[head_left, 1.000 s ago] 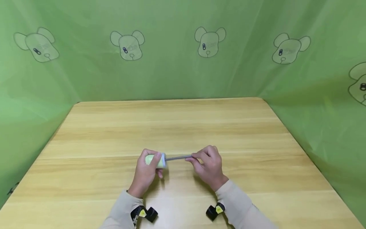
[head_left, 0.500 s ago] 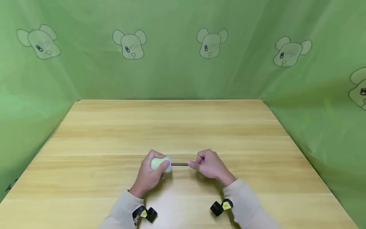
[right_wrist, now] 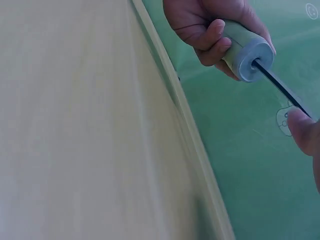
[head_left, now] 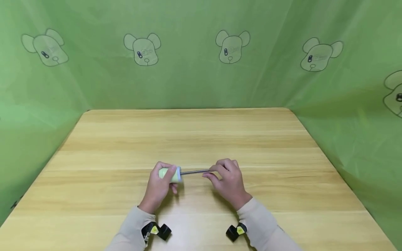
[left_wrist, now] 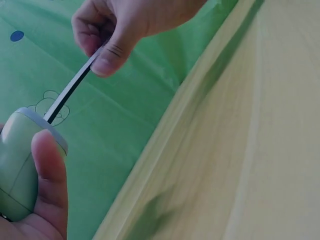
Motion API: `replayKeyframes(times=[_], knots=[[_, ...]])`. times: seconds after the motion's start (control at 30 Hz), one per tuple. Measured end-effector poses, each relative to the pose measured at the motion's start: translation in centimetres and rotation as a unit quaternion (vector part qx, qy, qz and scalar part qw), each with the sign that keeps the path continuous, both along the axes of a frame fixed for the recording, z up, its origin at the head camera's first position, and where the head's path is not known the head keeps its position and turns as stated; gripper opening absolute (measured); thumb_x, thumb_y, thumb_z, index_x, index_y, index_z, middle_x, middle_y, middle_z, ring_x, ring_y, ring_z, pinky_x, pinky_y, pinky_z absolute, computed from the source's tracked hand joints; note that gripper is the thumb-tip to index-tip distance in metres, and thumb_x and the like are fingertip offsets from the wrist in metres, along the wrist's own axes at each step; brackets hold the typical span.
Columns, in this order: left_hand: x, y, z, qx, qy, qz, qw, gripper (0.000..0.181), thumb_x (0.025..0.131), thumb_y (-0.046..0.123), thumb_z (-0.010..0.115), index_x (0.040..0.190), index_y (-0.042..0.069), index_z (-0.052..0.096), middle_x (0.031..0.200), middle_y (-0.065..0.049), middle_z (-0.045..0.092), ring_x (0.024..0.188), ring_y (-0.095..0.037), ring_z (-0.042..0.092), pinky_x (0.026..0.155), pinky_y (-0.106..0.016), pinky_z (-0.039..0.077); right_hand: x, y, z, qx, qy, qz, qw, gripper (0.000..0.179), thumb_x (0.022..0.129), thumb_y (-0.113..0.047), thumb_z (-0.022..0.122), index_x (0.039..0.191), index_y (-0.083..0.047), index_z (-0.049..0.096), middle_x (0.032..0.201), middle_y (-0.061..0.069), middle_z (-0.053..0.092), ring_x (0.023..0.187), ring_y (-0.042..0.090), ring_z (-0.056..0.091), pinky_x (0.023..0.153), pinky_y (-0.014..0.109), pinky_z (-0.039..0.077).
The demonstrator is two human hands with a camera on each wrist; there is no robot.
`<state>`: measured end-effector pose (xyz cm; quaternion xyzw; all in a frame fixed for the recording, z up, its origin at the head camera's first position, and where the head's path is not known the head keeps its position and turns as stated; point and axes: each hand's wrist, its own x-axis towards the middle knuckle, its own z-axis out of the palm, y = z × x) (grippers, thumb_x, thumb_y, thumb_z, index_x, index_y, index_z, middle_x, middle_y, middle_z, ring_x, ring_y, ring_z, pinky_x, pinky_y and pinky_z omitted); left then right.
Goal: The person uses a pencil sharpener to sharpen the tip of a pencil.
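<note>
A pale green, rounded cylindrical handle (head_left: 164,173) with a blue-grey end cap (right_wrist: 253,60) is held above the table. My left hand (head_left: 158,186) grips it, the thumb lying along its side. From the middle of the cap sticks a thin, shiny metal shaft (head_left: 194,172), pointing toward the right. My right hand (head_left: 230,181) pinches the far end of this shaft between thumb and fingers. Its tip is hidden by those fingers. In the left wrist view, the handle (left_wrist: 17,160) shows a seam line, and the shaft (left_wrist: 70,92) reflects light along one side.
Underneath is a wood-grain table (head_left: 194,139) with rounded far corners. Green curtains (head_left: 188,83) printed with bear faces hang behind it and along both sides. Each sleeve carries a black wrist camera (head_left: 164,232).
Half a second ago my right hand was turned over further around the shaft; it has rolled back. Both hands have shifted slightly left and away, and more shaft shows between them.
</note>
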<state>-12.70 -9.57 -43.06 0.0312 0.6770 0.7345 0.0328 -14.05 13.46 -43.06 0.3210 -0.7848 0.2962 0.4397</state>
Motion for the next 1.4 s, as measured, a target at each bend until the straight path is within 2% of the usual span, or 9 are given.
replayKeyframes(times=[0.17, 0.27, 0.33, 0.43, 0.5, 0.73, 0.9, 1.2, 1.4], knots=[[0.0, 0.0, 0.2, -0.009, -0.006, 0.001, 0.9999, 0.027, 0.099, 0.020, 0.057, 0.107, -0.004, 0.047, 0.076, -0.015, 0.057, 0.054, -0.019, 0.056, 0.046, -0.028, 0.054, -0.3, 0.2, -0.3, 0.011, -0.002, 0.023, 0.9997, 0.034, 0.083, -0.031, 0.077, 0.067, -0.004, 0.065, 0.065, 0.000, 0.044, 0.053, 0.013, 0.040, 0.048, 0.023, 0.034], [0.1, 0.0, 0.2, -0.036, 0.010, -0.001, 0.9993, 0.026, 0.097, 0.019, 0.060, 0.106, -0.002, 0.048, 0.078, -0.015, 0.057, 0.054, -0.020, 0.055, 0.045, -0.030, 0.054, -0.1, 0.5, 0.2, 0.022, -0.172, 0.060, 0.9830, 0.028, 0.076, -0.021, 0.083, 0.064, -0.008, 0.062, 0.062, -0.004, 0.046, 0.051, 0.008, 0.039, 0.043, 0.019, 0.036], [0.1, 0.0, 0.1, -0.061, 0.025, -0.015, 0.9977, 0.025, 0.095, 0.018, 0.062, 0.104, -0.001, 0.049, 0.079, -0.014, 0.056, 0.053, -0.020, 0.055, 0.044, -0.032, 0.054, 0.1, 0.8, 0.8, 0.002, -0.373, 0.097, 0.9225, 0.031, 0.078, -0.017, 0.081, 0.061, -0.010, 0.056, 0.059, -0.005, 0.045, 0.049, 0.007, 0.038, 0.041, 0.020, 0.034], [0.3, 0.2, 0.2, -0.094, 0.059, -0.044, 0.9929, 0.023, 0.093, 0.015, 0.065, 0.102, 0.000, 0.051, 0.081, -0.013, 0.057, 0.052, -0.019, 0.054, 0.042, -0.035, 0.053, 0.3, 1.3, 1.8, -0.048, -0.606, 0.083, 0.7896, 0.037, 0.087, -0.016, 0.073, 0.059, -0.011, 0.049, 0.055, -0.005, 0.041, 0.047, 0.008, 0.033, 0.042, 0.021, 0.028], [0.4, 0.2, 0.1, -0.097, 0.072, -0.050, 0.9914, 0.020, 0.092, 0.013, 0.066, 0.100, 0.001, 0.052, 0.080, -0.013, 0.057, 0.051, -0.019, 0.053, 0.041, -0.036, 0.053, 0.3, 1.4, 2.1, -0.052, -0.645, 0.068, 0.7594, 0.038, 0.089, -0.017, 0.070, 0.059, -0.008, 0.048, 0.055, -0.003, 0.041, 0.048, 0.010, 0.032, 0.044, 0.022, 0.027], [0.3, 0.7, -0.4, -0.079, 0.067, -0.013, 0.9945, 0.025, 0.095, 0.017, 0.063, 0.105, -0.002, 0.051, 0.078, -0.013, 0.058, 0.049, -0.018, 0.055, 0.044, -0.031, 0.054, 1.2, 0.5, 1.5, 0.026, -0.404, -0.081, 0.9109, 0.017, 0.082, -0.028, 0.079, 0.079, -0.013, 0.072, 0.073, -0.005, 0.058, 0.064, 0.012, 0.054, 0.056, 0.028, 0.047], [0.0, 1.1, -0.2, -0.043, 0.042, 0.015, 0.9981, 0.029, 0.097, 0.020, 0.061, 0.108, -0.004, 0.049, 0.076, -0.015, 0.058, 0.050, -0.020, 0.057, 0.046, -0.033, 0.055, 0.9, 0.5, 1.0, 0.007, -0.216, -0.073, 0.9735, 0.024, 0.073, -0.014, 0.086, 0.086, -0.005, 0.068, 0.083, 0.004, 0.056, 0.074, 0.020, 0.057, 0.061, 0.031, 0.052], [0.0, 1.2, -0.2, 0.015, -0.007, 0.016, 0.9997, 0.031, 0.100, 0.024, 0.056, 0.105, -0.004, 0.045, 0.077, -0.015, 0.057, 0.054, -0.017, 0.055, 0.046, -0.026, 0.053, -0.4, 1.2, -0.2, 0.001, 0.013, 0.009, 0.9999, 0.034, 0.088, -0.033, 0.070, 0.073, -0.004, 0.060, 0.074, 0.005, 0.050, 0.061, 0.019, 0.048, 0.050, 0.025, 0.044], [0.6, 1.2, -0.5, -0.017, 0.018, 0.004, 0.9997, 0.026, 0.098, 0.019, 0.058, 0.107, -0.003, 0.045, 0.075, -0.015, 0.056, 0.053, -0.018, 0.054, 0.044, -0.027, 0.052, -0.1, 1.6, -0.9, 0.008, -0.068, 0.043, 0.9967, 0.032, 0.084, -0.023, 0.077, 0.069, -0.006, 0.055, 0.068, 0.002, 0.046, 0.056, 0.013, 0.044, 0.045, 0.016, 0.038]])
